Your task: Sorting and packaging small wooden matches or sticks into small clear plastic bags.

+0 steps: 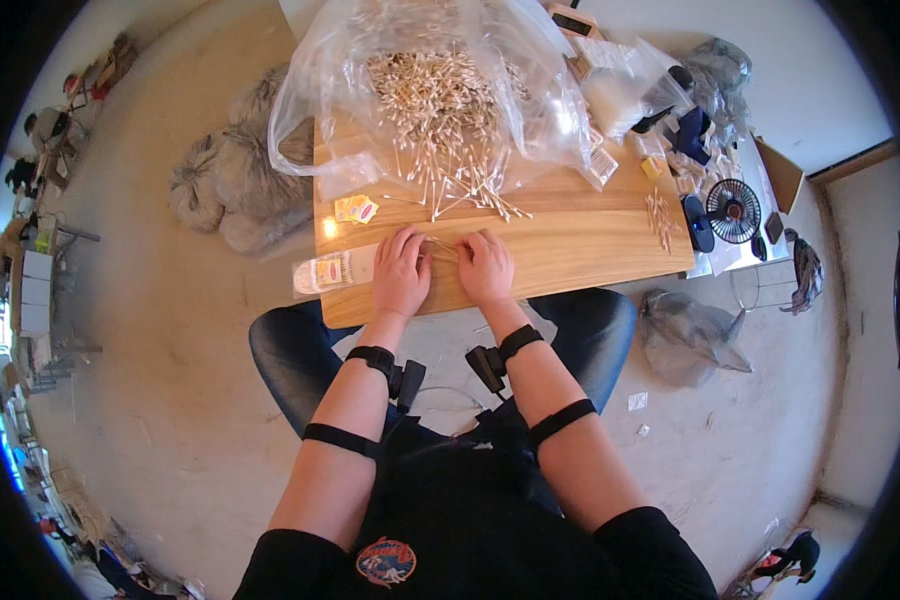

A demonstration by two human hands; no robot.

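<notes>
Near the front edge of the wooden table, a few cotton swabs [442, 249] lie between my two hands. My left hand [402, 272] has its fingers bent around one end of them. At the other end, my right hand [487, 266] is closed, fingertips pressed together on the swabs. Just left of my left hand lies a clear plastic packet of swabs [322, 272] with a yellow label inside. Small yellow-and-red cards [356, 208] rest behind that packet. A heap of loose swabs [435, 95] spills toward me from a large clear plastic bag [300, 110].
Some swabs [660, 220] lie apart at the table's right side. Beyond them a small black fan [733, 210] stands on a side table among bags and boxes. Grey bags sit on the floor at left [255, 190] and right [692, 335].
</notes>
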